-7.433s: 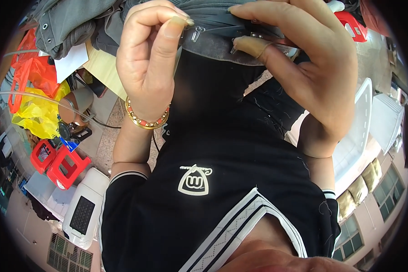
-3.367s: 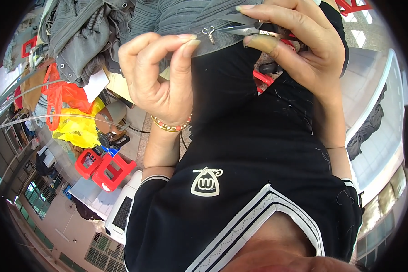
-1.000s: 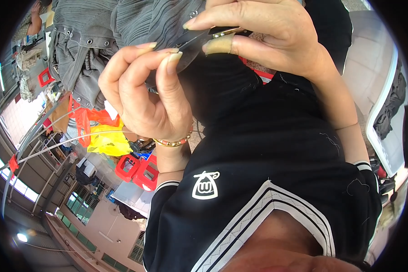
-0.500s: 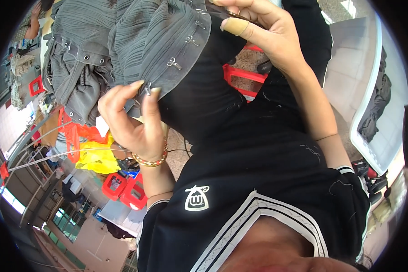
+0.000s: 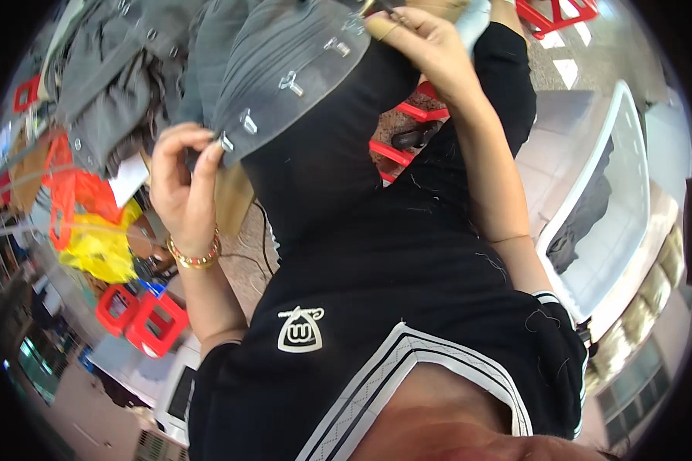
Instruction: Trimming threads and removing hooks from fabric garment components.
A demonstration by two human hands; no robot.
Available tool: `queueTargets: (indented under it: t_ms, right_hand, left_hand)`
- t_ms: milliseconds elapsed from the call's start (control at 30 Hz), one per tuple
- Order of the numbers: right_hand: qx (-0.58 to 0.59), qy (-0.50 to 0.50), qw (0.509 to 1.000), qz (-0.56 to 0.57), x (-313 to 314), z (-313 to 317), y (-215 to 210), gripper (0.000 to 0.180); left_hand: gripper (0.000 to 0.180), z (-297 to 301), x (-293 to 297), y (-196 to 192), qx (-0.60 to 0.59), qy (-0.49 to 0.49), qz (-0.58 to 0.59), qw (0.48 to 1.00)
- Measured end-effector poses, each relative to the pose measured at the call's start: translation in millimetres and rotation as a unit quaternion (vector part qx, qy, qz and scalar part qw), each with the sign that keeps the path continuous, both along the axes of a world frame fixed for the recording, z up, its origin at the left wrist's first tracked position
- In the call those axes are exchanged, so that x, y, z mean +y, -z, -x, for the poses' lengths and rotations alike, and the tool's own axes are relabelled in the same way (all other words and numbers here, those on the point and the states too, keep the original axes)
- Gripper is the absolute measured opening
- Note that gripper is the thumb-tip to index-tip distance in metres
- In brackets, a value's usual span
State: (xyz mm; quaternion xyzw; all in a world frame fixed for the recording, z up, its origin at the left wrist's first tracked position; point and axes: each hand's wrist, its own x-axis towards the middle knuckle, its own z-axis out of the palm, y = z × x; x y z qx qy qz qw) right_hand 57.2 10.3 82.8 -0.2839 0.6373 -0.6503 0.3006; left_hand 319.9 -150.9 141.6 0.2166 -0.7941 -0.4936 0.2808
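A grey ribbed garment (image 5: 257, 54) lies across my lap at the upper left. Along its edge runs a smooth, sheer grey band (image 5: 273, 119) carrying several metal hooks (image 5: 290, 82). My left hand (image 5: 183, 184) is closed, pinching the band's near end between thumb and fingertips beside a hook. At the band's far end, my right hand (image 5: 434, 58) is closed around a slim dark tool (image 5: 383, 8), partly hidden by the fingers and too blurred to name. Tan tape (image 5: 382, 29) wraps the right thumb. More grey cloth with metal eyelets (image 5: 119, 84) is heaped at the left.
A white tub (image 5: 630, 230) with dark grey cloth inside stands at the right. Red (image 5: 84, 196) and yellow (image 5: 100, 246) plastic bags lie at the left, above red stools (image 5: 158, 323). Another red stool (image 5: 557, 15) is at the top right.
The whole view has shifted, and the garment appears higher. My left hand has slid to the band's near end, one hook further along. My right hand still grips the dark tool.
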Motion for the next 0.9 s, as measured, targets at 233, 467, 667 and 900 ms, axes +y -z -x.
queueTargets:
  t_ms: [233, 467, 667, 900]
  right_hand:
    - [0.030, 0.026, 0.973, -0.229, -18, 13, -7, 0.030]
    - [-0.082, 0.028, 0.996, -0.015, -7, 14, -7, 0.016]
    - [-0.137, 0.084, 0.986, 0.053, 74, 14, -17, 0.011]
    - [-0.127, 0.129, 0.981, 0.073, 130, -2, -13, 0.009]
  left_hand:
    - [0.021, -3, -1, 10, 0.052, 0.019, -0.026, 0.998]
    - [0.020, -5, -9, 13, 0.059, 0.028, -0.019, 0.998]
    - [0.020, -7, -26, 5, 0.066, 0.066, 0.000, 0.996]
    - [0.020, -4, -30, -12, 0.082, 0.106, 0.009, 0.991]
